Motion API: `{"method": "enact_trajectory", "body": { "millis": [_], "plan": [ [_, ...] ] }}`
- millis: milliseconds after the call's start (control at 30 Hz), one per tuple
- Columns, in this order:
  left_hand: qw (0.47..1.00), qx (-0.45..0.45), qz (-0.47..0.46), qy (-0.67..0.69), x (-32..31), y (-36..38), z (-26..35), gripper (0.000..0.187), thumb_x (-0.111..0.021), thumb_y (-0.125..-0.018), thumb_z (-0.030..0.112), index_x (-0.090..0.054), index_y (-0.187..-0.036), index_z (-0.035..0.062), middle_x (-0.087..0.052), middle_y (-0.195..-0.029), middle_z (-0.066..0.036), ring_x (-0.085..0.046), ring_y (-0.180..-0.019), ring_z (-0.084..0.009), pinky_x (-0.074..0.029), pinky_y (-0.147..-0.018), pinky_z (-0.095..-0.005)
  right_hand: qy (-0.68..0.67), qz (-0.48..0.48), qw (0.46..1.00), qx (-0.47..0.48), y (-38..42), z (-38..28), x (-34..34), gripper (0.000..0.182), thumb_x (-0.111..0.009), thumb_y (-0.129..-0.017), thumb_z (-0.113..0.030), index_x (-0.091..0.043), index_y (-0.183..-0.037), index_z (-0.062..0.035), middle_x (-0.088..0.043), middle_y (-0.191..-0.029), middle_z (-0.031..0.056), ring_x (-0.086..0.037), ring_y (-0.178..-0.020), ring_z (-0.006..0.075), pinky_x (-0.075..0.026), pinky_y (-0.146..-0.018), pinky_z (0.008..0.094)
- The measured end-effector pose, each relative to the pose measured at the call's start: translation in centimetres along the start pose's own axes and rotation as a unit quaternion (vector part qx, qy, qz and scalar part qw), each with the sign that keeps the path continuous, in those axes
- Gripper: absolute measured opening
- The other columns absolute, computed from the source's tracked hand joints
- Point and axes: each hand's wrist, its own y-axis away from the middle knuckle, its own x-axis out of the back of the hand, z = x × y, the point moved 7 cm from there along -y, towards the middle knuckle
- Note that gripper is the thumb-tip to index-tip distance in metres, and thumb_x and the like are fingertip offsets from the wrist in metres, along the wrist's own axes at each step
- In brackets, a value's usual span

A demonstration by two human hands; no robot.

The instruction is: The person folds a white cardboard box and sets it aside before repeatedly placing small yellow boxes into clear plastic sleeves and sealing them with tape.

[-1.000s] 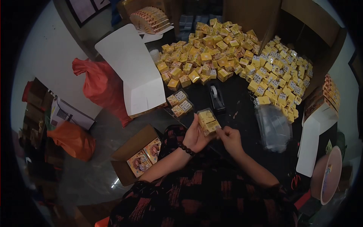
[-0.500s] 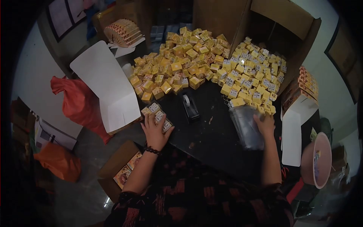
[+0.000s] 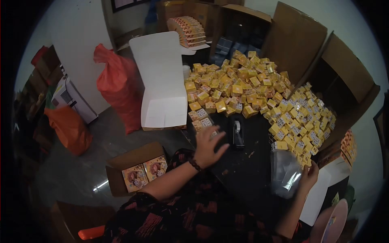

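My left hand [image 3: 208, 148] hovers over the near edge of the black table, fingers spread and holding nothing. Just beyond its fingertips lie flat packs of small white-and-yellow blocks [image 3: 200, 117]. A black tape dispenser [image 3: 238, 135] stands to the right of this hand. On the right, my right hand [image 3: 310, 176] has its thumb and fingers curled at the side edge of a clear plastic bag [image 3: 283, 176], which bends and catches the light. Small yellow keychain pieces with white fronts [image 3: 300, 121] are heaped just beyond the bag.
Yellow little boxes [image 3: 237, 87] form a large heap at the back. An opened white display box [image 3: 164, 111] stands left of it, with a red sack [image 3: 119, 85] beside. A carton [image 3: 117, 178] with printed boxes is below left, and a pink basin [image 3: 330, 222] lower right.
The view has swung left. My left hand has let go of the block packs and lifted toward me, fingers spreading. My right hand has shifted to the plastic bag's right edge.
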Motion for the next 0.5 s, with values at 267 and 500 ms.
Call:
{"method": "enact_trajectory", "body": {
  "millis": [267, 500],
  "plan": [
    [0.978, -0.029, -0.057, 0.199, 0.1, 5.2, 6.5, 0.055, -0.07, -0.081, 0.028, -0.05, -0.124, 0.0009, -0.044, -0.124, -0.018, -0.042, -0.117, -0.035, -0.037, -0.097, -0.0458, -0.187, -0.365, 0.911, 0.051, 11.4, -14.5, -12.7, 0.037, -0.062, -0.085, -0.001, -0.052, -0.12, 0.001, -0.056, -0.083, 0.0017, -0.056, -0.073, 0.0084, -0.047, -0.063, 0.0223],
    [0.962, -0.043, -0.046, 0.266, 2.6, 6.9, 5.3, 0.053, -0.072, -0.076, 0.021, -0.046, -0.117, 0.0, -0.041, -0.121, -0.017, -0.042, -0.113, -0.0349, -0.037, -0.095, -0.0415, -0.239, -0.578, 0.778, 0.061, 14.5, -22.9, -21.1, 0.039, -0.062, -0.085, -0.001, -0.05, -0.122, 0.0009, -0.057, -0.086, 0.0034, -0.057, -0.077, 0.0097, -0.048, -0.066, 0.0237]
  ]
}}
